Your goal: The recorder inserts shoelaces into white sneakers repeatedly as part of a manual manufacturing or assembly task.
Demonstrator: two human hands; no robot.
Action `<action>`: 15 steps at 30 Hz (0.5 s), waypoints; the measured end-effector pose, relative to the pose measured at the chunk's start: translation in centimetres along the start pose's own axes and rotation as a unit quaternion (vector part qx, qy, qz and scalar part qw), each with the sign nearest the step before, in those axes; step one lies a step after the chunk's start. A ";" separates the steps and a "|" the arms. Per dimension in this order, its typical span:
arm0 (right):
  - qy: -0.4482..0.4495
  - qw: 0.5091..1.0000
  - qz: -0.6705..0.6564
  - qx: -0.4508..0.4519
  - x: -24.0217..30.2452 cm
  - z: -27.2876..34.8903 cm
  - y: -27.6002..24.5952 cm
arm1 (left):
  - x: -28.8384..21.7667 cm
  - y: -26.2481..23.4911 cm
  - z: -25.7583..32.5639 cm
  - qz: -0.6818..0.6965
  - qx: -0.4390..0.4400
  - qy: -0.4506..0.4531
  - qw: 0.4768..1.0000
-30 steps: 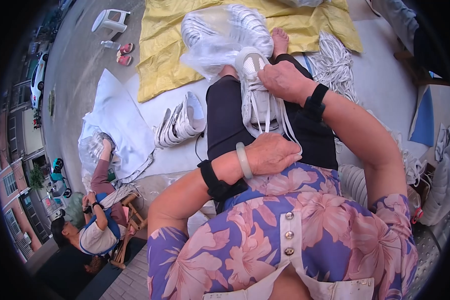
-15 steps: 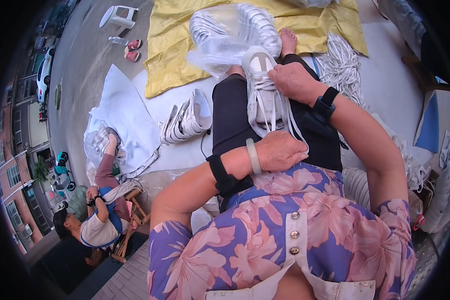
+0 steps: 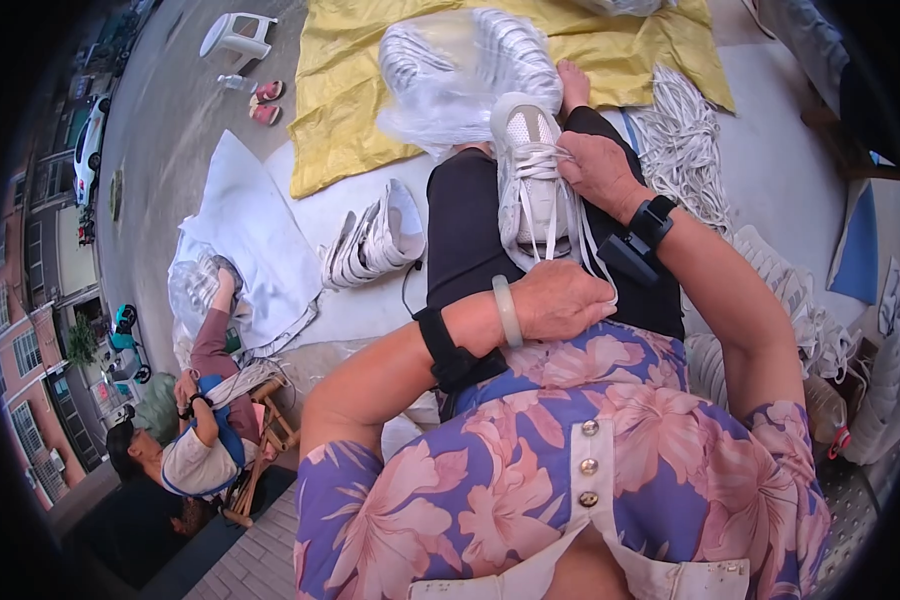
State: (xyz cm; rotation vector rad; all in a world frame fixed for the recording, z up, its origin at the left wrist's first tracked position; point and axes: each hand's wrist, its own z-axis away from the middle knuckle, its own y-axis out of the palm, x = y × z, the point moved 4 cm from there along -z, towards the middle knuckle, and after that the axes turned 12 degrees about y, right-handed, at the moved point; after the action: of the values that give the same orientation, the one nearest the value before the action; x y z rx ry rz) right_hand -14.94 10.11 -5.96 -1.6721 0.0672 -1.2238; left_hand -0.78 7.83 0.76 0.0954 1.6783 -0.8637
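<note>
A white and light-grey lace-up sneaker (image 3: 530, 200) lies along my thighs, its toe pointing away from me. White shoelace (image 3: 538, 157) crosses its front in rows, and loose lengths trail back toward my lap. Close to my waist, my left hand (image 3: 560, 303) is closed, its thumb and fingertips pinching a trailing length of lace. Farther up, my right hand (image 3: 602, 172) pinches at the lace along the sneaker's right side; its fingertips are partly hidden.
Beyond the sneaker, a clear plastic bag (image 3: 440, 110) of stacked white shoe parts rests on a yellow sheet (image 3: 340, 130). Bundled white laces (image 3: 682, 150) lie to the right, stacked white pieces (image 3: 375, 235) to the left. Another person (image 3: 200, 440) sits at far left.
My right hand has shifted slightly toward me and to the right along the sneaker's side. The sneaker has edged a little right; my left hand stays nearly still.
</note>
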 end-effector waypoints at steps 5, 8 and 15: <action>0.061 0.997 -0.001 0.054 -0.7 1.7 -0.8 | -0.2 -1.8 1.0 -0.146 -0.099 -0.019 0.984; 0.056 0.992 0.028 0.109 1.1 3.2 -1.8 | -0.1 -4.1 2.7 -0.335 -0.261 -0.016 0.905; 0.025 0.999 0.019 0.028 0.4 3.2 0.1 | 3.7 -2.9 3.9 -0.281 -0.178 -0.160 0.929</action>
State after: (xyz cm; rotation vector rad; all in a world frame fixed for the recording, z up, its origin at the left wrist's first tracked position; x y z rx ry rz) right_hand -12.39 11.97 -5.59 -1.5851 0.0940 -1.2267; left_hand -0.17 2.07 -1.23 -0.7715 1.5361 -0.9125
